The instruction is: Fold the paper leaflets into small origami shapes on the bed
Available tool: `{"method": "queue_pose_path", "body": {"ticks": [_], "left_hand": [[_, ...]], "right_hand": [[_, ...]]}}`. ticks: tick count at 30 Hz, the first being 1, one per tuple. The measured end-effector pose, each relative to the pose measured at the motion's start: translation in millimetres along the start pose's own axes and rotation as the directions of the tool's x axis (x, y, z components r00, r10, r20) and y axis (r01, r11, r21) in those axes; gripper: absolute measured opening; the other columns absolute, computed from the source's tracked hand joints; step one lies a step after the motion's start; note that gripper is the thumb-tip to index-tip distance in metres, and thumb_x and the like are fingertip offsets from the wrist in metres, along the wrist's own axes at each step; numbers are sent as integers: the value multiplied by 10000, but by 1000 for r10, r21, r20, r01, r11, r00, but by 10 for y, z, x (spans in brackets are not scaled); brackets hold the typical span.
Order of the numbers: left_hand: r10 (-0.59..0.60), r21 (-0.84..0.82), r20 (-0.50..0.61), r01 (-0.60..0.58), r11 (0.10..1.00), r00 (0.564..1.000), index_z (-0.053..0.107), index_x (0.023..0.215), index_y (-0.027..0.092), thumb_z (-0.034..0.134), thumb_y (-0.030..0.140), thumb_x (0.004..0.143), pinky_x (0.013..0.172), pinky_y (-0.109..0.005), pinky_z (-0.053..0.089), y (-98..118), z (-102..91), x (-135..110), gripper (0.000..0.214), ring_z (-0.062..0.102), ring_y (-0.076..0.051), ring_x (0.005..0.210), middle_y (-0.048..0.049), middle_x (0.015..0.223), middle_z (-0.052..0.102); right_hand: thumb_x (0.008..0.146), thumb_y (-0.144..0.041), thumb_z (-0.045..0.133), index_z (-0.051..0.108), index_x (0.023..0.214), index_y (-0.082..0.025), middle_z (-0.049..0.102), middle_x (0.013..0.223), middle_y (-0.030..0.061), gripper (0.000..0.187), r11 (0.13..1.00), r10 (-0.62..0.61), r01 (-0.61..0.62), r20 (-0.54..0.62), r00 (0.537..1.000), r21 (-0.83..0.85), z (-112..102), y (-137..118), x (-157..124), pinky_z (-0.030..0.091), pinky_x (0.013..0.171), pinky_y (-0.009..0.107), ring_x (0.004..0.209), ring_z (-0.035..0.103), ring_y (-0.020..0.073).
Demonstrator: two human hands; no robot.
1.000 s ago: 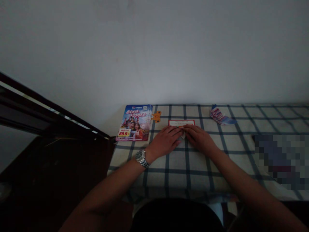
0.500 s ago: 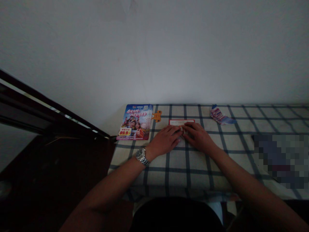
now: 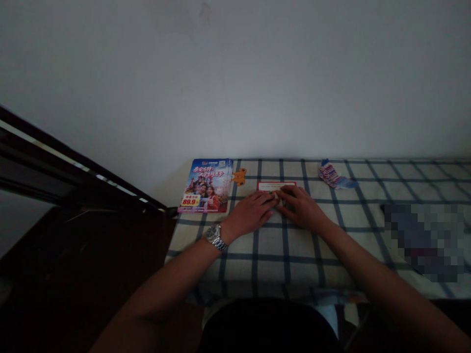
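Note:
My left hand (image 3: 251,213), with a metal watch (image 3: 214,237) on the wrist, lies palm down on a checked cloth (image 3: 287,255). My right hand (image 3: 300,208) rests beside it, fingertips meeting the left ones. Both press on a white paper with a red border (image 3: 275,186), whose far edge shows beyond the fingers. The fingers of both hands lie flat on the paper, and the part beneath them is hidden.
A stack of colourful flyers (image 3: 206,186) lies at the cloth's far left corner, with a small orange shape (image 3: 239,176) beside it. A folded blue and red paper (image 3: 334,176) sits far right. A pixelated patch (image 3: 423,240) covers the right. Dark wood (image 3: 81,255) lies left.
Both hands have crept slightly farther along the paper, keeping their fingertips together. Nothing else has moved.

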State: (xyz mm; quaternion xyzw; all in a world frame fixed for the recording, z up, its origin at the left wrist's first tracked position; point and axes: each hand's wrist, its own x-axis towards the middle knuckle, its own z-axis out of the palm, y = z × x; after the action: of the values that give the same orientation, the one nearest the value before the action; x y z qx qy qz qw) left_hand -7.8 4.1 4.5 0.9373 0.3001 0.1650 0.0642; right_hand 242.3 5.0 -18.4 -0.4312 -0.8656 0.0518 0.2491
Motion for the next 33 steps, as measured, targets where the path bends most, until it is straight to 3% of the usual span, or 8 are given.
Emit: {"method": "queue_pose_path", "body": {"ticks": [13, 24, 33], "left_hand": [[-6, 19, 15, 6, 1000, 1000, 488, 1515, 218, 461, 331, 1093, 1254, -442, 365, -21, 3, -22, 438, 476, -241, 1445, -77, 1542, 529], [115, -13, 74, -115, 993, 991, 519, 1492, 259, 431, 349, 1106, 1302, -457, 269, -247, -76, -115, 406, 428, -177, 1512, -52, 1620, 479], [125, 15, 73, -126, 992, 989, 492, 1526, 305, 453, 358, 1097, 1295, -449, 277, -237, -61, -114, 433, 407, -169, 1526, -30, 1637, 456]], "right_hand": [[997, -390, 622, 636, 1406, -222, 604, 1366, 181, 443, 1000, 2, -2, -7, 1000, -4, 10, -10, 4, 552, 1057, 585, 1236, 607, 360], [1009, -369, 597, 635, 1395, -215, 590, 1377, 174, 417, 1000, -1, 2, 14, 1000, -18, 6, -8, -1, 535, 1090, 575, 1257, 594, 348], [1023, -320, 549, 631, 1425, -240, 598, 1375, 167, 417, 1000, 6, -6, 2, 1000, 21, 21, 23, -10, 546, 1066, 585, 1243, 602, 343]]}}
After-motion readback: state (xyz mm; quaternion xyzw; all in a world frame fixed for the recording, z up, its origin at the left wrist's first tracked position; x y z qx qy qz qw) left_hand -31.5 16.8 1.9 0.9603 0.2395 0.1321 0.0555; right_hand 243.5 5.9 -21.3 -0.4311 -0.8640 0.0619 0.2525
